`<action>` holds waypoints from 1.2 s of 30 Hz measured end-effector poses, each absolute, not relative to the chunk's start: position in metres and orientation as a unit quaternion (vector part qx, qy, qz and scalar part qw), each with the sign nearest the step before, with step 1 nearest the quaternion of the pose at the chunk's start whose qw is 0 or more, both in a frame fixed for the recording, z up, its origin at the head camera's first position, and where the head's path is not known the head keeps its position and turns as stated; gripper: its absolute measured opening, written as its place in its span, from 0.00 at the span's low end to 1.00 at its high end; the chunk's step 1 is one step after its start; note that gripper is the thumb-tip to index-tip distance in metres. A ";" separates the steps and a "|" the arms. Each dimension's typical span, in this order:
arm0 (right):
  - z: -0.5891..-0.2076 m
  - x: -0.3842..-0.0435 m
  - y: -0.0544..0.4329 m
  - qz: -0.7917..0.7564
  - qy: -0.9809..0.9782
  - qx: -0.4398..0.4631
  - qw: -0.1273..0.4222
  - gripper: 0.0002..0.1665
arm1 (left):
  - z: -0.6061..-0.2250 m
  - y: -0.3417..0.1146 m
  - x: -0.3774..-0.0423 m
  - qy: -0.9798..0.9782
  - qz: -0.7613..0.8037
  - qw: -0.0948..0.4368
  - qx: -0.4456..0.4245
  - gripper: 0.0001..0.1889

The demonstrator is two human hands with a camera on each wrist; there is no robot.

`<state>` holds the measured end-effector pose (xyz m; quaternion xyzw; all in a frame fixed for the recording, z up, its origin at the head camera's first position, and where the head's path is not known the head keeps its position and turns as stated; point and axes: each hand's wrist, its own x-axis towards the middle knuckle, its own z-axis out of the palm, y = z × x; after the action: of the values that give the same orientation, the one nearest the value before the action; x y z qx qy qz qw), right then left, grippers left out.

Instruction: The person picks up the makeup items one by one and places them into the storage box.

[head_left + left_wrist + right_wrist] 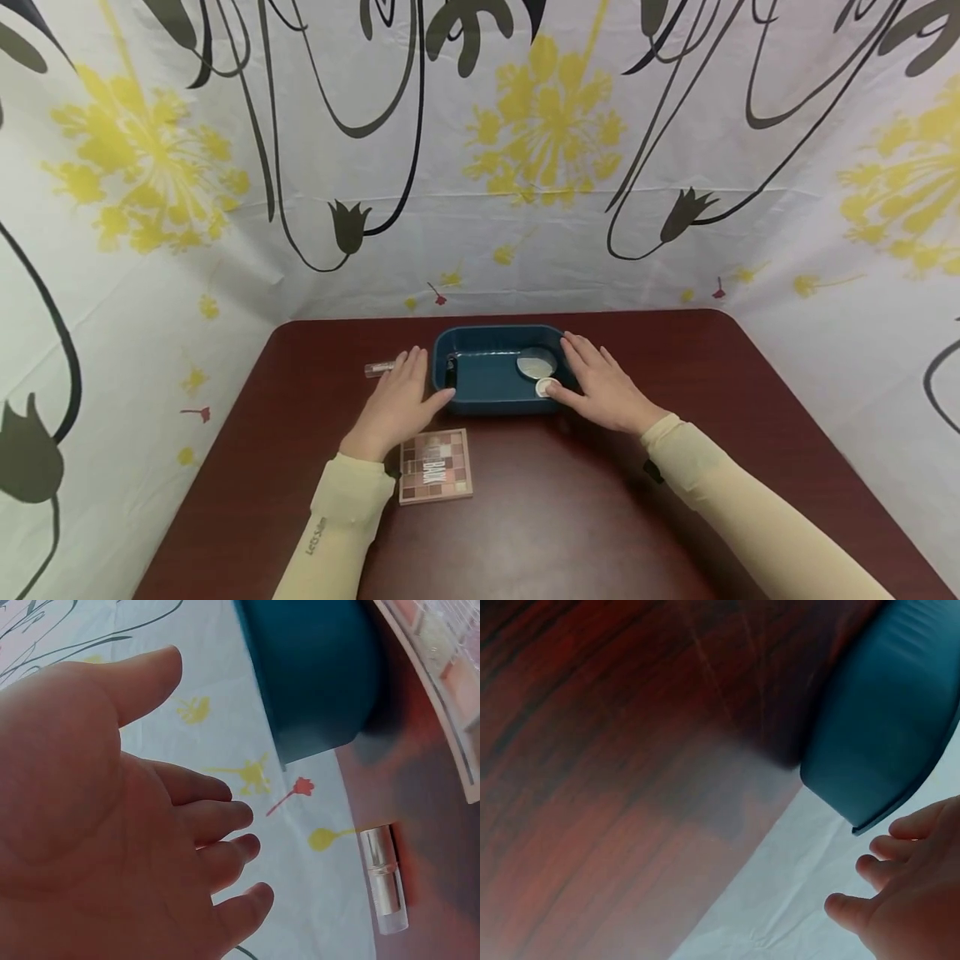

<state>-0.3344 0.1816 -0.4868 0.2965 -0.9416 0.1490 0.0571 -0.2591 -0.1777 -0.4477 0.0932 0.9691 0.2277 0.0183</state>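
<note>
A deep blue rectangular dish (483, 387) stands near the table's far edge. Inside it lie a round shiny disc (536, 362), a small white round piece (547, 387) and a slim dark item (451, 372) along the left wall. My left hand (397, 400) is at the dish's left side, fingers extended, thumb pointing toward the rim. On the opposite side, my right hand (607, 387) has its fingers stretched along the right rim, its thumb overlapping the white piece in the head view. Both wrist views show relaxed fingers beside the dish's outer wall (315, 682).
An eyeshadow palette (435, 467) lies on the dark red table (555, 517), close to the left wrist. Left of the dish is a small clear-and-metallic tube (382, 877), partly covered by the left fingers in the head view. Patterned cloth (450, 167) hangs behind and at both sides.
</note>
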 end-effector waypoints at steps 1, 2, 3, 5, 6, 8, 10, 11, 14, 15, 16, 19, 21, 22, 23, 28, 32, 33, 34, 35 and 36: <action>-0.488 -0.335 0.182 0.146 -0.943 0.295 0.055 0.58 | -0.446 -0.178 -0.258 0.969 0.226 0.017 0.095 0.48; -0.488 -0.335 0.181 0.145 -0.943 0.293 0.054 0.59 | -0.445 -0.179 -0.257 0.969 0.225 0.018 0.096 0.48; -0.489 -0.335 0.181 0.143 -0.944 0.293 0.050 0.59 | -0.444 -0.180 -0.256 0.970 0.224 0.020 0.096 0.48; -0.491 -0.336 0.180 0.138 -0.945 0.292 0.044 0.60 | -0.443 -0.183 -0.252 0.971 0.218 0.025 0.095 0.48; -0.492 -0.337 0.179 0.137 -0.946 0.292 0.040 0.60 | -0.444 -0.185 -0.251 0.972 0.214 0.028 0.096 0.48; -0.492 -0.340 0.178 0.133 -0.947 0.290 0.038 0.61 | -0.444 -0.189 -0.246 0.973 0.208 0.036 0.097 0.48; -0.491 -0.342 0.177 0.128 -0.948 0.289 0.038 0.61 | -0.446 -0.194 -0.243 0.974 0.198 0.039 0.101 0.48; -0.490 -0.343 0.177 0.125 -0.948 0.289 0.040 0.62 | -0.447 -0.196 -0.241 0.975 0.193 0.041 0.104 0.47; -0.486 -0.344 0.178 0.122 -0.948 0.290 0.042 0.62 | -0.451 -0.201 -0.236 0.976 0.172 0.052 0.120 0.47; -0.485 -0.344 0.179 0.121 -0.948 0.290 0.042 0.62 | -0.453 -0.202 -0.234 0.976 0.165 0.056 0.130 0.47; -0.484 -0.344 0.179 0.121 -0.948 0.290 0.041 0.62 | -0.455 -0.202 -0.232 0.976 0.157 0.064 0.139 0.47; -0.483 -0.344 0.182 0.121 -0.949 0.289 0.035 0.61 | -0.461 -0.199 -0.227 0.972 0.135 0.081 0.174 0.46; -0.484 -0.344 0.183 0.120 -0.949 0.290 0.032 0.61 | -0.465 -0.196 -0.225 0.967 0.131 0.094 0.199 0.47; -0.484 -0.344 0.183 0.119 -0.949 0.290 0.032 0.61 | -0.467 -0.194 -0.224 0.964 0.130 0.101 0.210 0.48; -0.484 -0.344 0.183 0.118 -0.949 0.291 0.032 0.61 | -0.469 -0.193 -0.223 0.960 0.132 0.107 0.221 0.49; -0.488 -0.345 0.184 0.110 -0.950 0.291 0.034 0.61 | -0.478 -0.187 -0.218 0.941 0.165 0.142 0.257 0.56; -0.490 -0.345 0.184 0.104 -0.952 0.287 0.028 0.62 | -0.484 -0.184 -0.216 0.934 0.172 0.157 0.271 0.58; -0.490 -0.344 0.184 0.104 -0.952 0.287 0.026 0.62 | -0.486 -0.183 -0.215 0.934 0.170 0.158 0.273 0.58; -0.491 -0.343 0.184 0.103 -0.952 0.286 0.023 0.62 | -0.487 -0.183 -0.214 0.934 0.165 0.157 0.274 0.57; -0.491 -0.343 0.184 0.103 -0.953 0.285 0.021 0.62 | -0.489 -0.183 -0.214 0.935 0.160 0.155 0.275 0.57; -0.491 -0.342 0.184 0.103 -0.952 0.286 0.019 0.62 | -0.491 -0.182 -0.213 0.936 0.156 0.153 0.275 0.57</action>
<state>-0.3418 0.1838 -0.4914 0.2862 -0.9524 0.1031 0.0194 -0.2130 -0.1824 -0.4911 0.2749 0.9362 0.1560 0.1535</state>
